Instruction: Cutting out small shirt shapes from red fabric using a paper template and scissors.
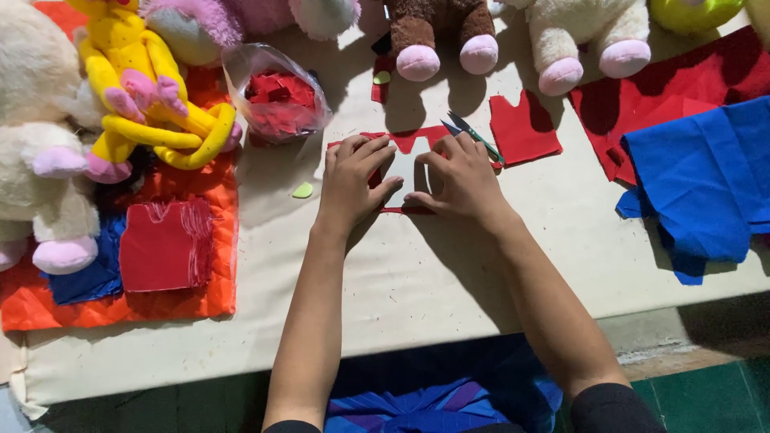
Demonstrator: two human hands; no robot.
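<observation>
Cream cloth covers the surface (417, 281), with plush toys ranged along its far edge. Your left hand (350, 183) and right hand (459, 180) lie flat, fingers spread, both pressing a red felt piece (409, 140) with a pale template (407, 178) over it, at the middle of the surface toward the far edge. Neither hand grips anything. Keep your palms low and your pressure even, so the template cannot creep over the felt. Count: one snips (475, 135) just beyond your right hand; one loose red cut piece (523, 128); one clear bag of red scraps (277, 96); one blue cloth (706, 180) at the right edge; one red quilted square (167, 244) near the left edge.
</observation>
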